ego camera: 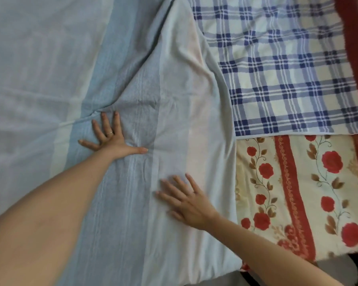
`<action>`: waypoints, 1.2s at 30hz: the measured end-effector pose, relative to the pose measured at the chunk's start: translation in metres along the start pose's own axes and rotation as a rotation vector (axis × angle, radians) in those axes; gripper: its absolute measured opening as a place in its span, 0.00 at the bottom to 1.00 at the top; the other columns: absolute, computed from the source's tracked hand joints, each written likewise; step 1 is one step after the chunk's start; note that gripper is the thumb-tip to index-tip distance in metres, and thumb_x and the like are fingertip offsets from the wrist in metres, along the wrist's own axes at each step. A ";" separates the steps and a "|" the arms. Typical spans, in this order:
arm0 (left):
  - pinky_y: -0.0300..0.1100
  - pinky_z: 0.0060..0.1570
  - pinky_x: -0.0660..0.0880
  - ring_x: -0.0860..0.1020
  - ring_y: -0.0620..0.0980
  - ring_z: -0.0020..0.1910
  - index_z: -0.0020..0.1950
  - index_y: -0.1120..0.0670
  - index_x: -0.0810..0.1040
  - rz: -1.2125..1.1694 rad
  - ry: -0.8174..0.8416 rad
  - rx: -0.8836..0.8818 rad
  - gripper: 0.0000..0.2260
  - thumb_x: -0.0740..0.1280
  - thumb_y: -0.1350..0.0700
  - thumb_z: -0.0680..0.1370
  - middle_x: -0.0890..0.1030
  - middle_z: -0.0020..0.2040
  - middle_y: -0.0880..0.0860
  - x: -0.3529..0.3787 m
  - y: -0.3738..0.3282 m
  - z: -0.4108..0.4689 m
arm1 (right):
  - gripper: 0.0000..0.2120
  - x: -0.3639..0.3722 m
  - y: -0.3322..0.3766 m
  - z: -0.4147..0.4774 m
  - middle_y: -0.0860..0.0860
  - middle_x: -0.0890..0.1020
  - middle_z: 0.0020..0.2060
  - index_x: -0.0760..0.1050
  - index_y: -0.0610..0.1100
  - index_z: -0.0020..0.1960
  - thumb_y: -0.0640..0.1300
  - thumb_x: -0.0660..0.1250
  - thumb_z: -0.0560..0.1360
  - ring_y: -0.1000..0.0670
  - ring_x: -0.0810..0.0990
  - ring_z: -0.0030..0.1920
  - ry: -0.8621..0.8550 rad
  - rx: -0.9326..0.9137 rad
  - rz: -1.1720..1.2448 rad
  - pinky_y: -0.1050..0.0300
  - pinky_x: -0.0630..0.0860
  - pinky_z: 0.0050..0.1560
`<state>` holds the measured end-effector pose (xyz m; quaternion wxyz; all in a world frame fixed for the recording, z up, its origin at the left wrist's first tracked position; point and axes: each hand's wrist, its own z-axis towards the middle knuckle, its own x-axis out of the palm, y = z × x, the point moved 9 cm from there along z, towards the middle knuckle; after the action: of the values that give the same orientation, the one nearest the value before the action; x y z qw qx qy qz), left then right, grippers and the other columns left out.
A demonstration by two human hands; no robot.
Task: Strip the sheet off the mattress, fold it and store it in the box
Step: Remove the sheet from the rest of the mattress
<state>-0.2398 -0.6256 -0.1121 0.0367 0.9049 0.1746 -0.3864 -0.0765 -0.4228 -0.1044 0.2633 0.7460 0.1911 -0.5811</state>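
A pale sheet (149, 83) with blue, white and faint pink stripes lies spread over the bed, filling the left and middle of the view. One layer is doubled over, with its edge running down the right side. My left hand (110, 137) rests flat on the sheet near the middle, fingers spread, a ring on one finger. My right hand (186, 201) lies flat on the sheet lower down, fingers spread, slightly blurred. Neither hand grips the cloth. No box is in view.
To the right of the sheet lies a blue-and-white checked blanket (283, 65). Below it is a cream blanket with red roses (302, 195). A red cloth (353, 38) runs along the far right edge. The bed's edge and dark floor (343, 271) show at bottom right.
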 end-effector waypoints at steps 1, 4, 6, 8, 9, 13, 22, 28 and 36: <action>0.74 0.61 0.37 0.28 0.56 0.72 0.71 0.42 0.24 -0.014 -0.026 -0.017 0.66 0.70 0.25 0.52 0.24 0.72 0.49 -0.001 0.000 -0.002 | 0.29 0.020 -0.008 -0.032 0.51 0.59 0.76 0.52 0.55 0.77 0.61 0.49 0.79 0.42 0.54 0.76 0.099 -0.019 -0.051 0.37 0.54 0.70; 0.71 0.65 0.39 0.36 0.55 0.76 0.77 0.48 0.41 -0.119 -0.215 -0.014 0.54 0.72 0.34 0.64 0.38 0.77 0.56 0.012 -0.008 -0.030 | 0.31 0.029 -0.099 -0.139 0.56 0.42 0.77 0.38 0.59 0.77 0.68 0.39 0.78 0.44 0.40 0.77 0.229 0.609 -0.004 0.32 0.43 0.72; 0.69 0.68 0.42 0.44 0.55 0.77 0.77 0.51 0.51 -0.188 -0.344 0.061 0.37 0.68 0.48 0.74 0.45 0.77 0.58 0.030 -0.026 -0.066 | 0.31 0.018 -0.130 -0.195 0.54 0.38 0.76 0.34 0.56 0.77 0.64 0.42 0.79 0.44 0.38 0.77 0.302 1.041 0.119 0.35 0.37 0.71; 0.67 0.69 0.44 0.49 0.55 0.76 0.76 0.52 0.56 -0.199 -0.423 0.163 0.29 0.64 0.55 0.77 0.49 0.77 0.57 0.059 -0.037 -0.102 | 0.29 0.004 -0.119 -0.191 0.49 0.45 0.78 0.42 0.48 0.78 0.55 0.46 0.82 0.45 0.43 0.77 0.123 1.129 0.133 0.38 0.40 0.74; 0.66 0.69 0.44 0.50 0.55 0.76 0.76 0.51 0.57 -0.181 -0.418 0.236 0.28 0.63 0.55 0.77 0.49 0.78 0.56 0.080 -0.044 -0.123 | 0.28 -0.009 -0.102 -0.179 0.47 0.48 0.78 0.44 0.46 0.78 0.52 0.48 0.82 0.45 0.45 0.77 -0.001 1.061 0.111 0.41 0.42 0.75; 0.69 0.66 0.46 0.43 0.52 0.77 0.78 0.45 0.49 0.113 -0.134 0.498 0.34 0.64 0.46 0.76 0.43 0.78 0.51 0.194 -0.044 -0.202 | 0.31 0.021 0.024 -0.144 0.49 0.51 0.77 0.47 0.49 0.78 0.54 0.52 0.78 0.46 0.52 0.76 0.074 0.239 0.038 0.45 0.46 0.75; 0.74 0.59 0.58 0.55 0.55 0.71 0.68 0.48 0.71 0.415 0.004 0.776 0.36 0.75 0.54 0.61 0.68 0.71 0.56 0.257 -0.031 -0.275 | 0.23 0.017 -0.033 -0.249 0.43 0.74 0.62 0.68 0.39 0.67 0.50 0.65 0.77 0.44 0.72 0.61 -0.264 1.035 0.519 0.49 0.68 0.62; 0.70 0.67 0.46 0.38 0.52 0.76 0.76 0.45 0.53 0.471 0.098 0.779 0.29 0.60 0.51 0.77 0.45 0.77 0.51 0.242 -0.058 -0.261 | 0.12 0.033 -0.049 -0.240 0.55 0.73 0.34 0.72 0.44 0.44 0.51 0.58 0.80 0.50 0.74 0.38 -0.157 1.342 0.821 0.55 0.65 0.38; 0.74 0.64 0.45 0.33 0.55 0.74 0.77 0.43 0.42 0.560 0.109 0.785 0.36 0.61 0.43 0.77 0.37 0.77 0.48 0.258 -0.072 -0.267 | 0.19 0.051 -0.040 -0.246 0.52 0.78 0.40 0.74 0.43 0.50 0.55 0.73 0.70 0.53 0.75 0.39 -0.168 1.209 1.205 0.56 0.70 0.39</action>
<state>0.0839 -0.4297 -0.1044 -0.2140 0.8816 -0.2327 -0.3505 0.1017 -0.2408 -0.1151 0.0975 0.6870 -0.6005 -0.3974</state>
